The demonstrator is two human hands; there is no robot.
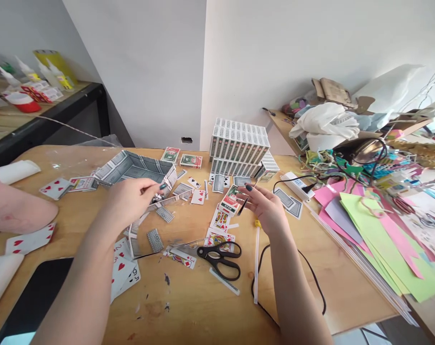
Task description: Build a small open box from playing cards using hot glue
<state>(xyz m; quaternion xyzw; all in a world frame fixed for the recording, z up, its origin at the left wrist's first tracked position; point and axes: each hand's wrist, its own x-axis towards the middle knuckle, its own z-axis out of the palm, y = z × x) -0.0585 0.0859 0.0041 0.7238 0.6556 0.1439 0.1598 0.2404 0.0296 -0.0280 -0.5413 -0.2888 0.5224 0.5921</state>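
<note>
Open room is lying across the near surface (190, 306). Stacked card boxes (239, 143) are blocking the back, scissors (214, 259) the middle, a grey card tray (111, 170) the left.

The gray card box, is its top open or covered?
Open. You can see right down inside the gray card box, between its walls.
</note>
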